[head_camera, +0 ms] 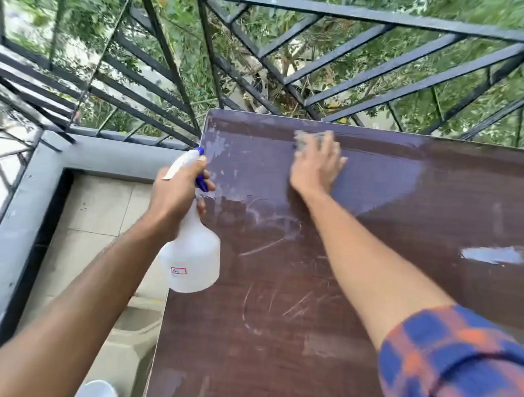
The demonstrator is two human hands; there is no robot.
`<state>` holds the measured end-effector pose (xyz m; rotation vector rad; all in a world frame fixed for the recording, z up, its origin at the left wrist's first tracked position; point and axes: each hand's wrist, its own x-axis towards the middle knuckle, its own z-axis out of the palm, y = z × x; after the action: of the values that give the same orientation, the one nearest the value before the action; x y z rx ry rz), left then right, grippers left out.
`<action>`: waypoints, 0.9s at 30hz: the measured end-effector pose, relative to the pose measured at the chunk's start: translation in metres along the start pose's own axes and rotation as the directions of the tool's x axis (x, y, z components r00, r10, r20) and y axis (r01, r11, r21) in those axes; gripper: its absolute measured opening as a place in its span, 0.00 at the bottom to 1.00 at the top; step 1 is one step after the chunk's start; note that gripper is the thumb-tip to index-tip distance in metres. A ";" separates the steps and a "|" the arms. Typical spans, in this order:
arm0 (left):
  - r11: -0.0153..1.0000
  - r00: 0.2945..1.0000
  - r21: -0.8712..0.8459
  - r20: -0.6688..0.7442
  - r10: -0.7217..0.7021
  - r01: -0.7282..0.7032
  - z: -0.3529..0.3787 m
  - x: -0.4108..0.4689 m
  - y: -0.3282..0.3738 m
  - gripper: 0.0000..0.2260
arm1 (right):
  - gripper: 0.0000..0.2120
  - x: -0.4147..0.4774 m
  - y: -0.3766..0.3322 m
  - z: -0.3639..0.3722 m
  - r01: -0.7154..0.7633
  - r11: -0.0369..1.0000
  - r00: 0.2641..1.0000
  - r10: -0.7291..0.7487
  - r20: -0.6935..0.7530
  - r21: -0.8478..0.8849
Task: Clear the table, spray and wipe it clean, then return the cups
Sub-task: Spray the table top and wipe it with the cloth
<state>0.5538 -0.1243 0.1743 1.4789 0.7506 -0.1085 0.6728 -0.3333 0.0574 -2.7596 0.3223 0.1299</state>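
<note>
Wiping cloth [307, 138] under right hand [317, 166], spray bottle [195, 256] in left hand [175, 198].

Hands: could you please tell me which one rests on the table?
The right hand, flat on a grey cloth on the table; the left hand grips the spray bottle.

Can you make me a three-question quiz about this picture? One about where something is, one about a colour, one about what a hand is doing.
1. Where is the cloth?
A) under the right hand, near the table's far edge
B) on a chair
C) in a bucket

2. What colour is the spray bottle's trigger?
A) red
B) blue
C) green

3. What is the left hand doing?
A) lying flat
B) gripping the spray bottle
C) pointing

Answers: 1 A, it peeks out past the fingertips; 2 B, blue shows beside the fingers; 3 B, fingers wrap its neck.
</note>
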 end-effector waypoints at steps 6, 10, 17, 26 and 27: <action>1.000 1.000 0.010 0.013 0.025 -0.026 -0.016 0.000 -0.006 0.09 | 0.21 -0.141 -0.063 0.058 0.614 0.787 0.766 -0.612 0.196 0.055; 0.999 0.999 0.028 0.031 -0.023 0.022 -0.014 -0.005 -0.006 0.11 | 0.21 -0.126 0.028 0.031 0.500 0.863 0.857 -0.505 0.105 0.071; 0.999 0.993 0.048 0.114 -0.011 0.005 -0.011 -0.019 -0.003 0.11 | 0.23 0.006 0.134 -0.047 -0.285 0.958 0.955 0.286 -0.075 0.028; 0.999 0.995 0.039 0.104 0.002 -0.006 -0.007 -0.032 -0.003 0.11 | 0.21 -0.131 -0.027 0.027 0.561 0.828 0.814 -0.547 0.193 -0.018; 0.999 0.995 0.037 0.103 0.000 -0.004 -0.006 -0.033 -0.003 0.10 | 0.22 -0.160 -0.021 0.035 0.631 0.776 0.757 -0.614 0.224 -0.004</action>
<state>0.5247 -0.1320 0.1891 1.4979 0.6664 -0.1967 0.5208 -0.2687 0.0528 -2.7320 -0.6820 0.2606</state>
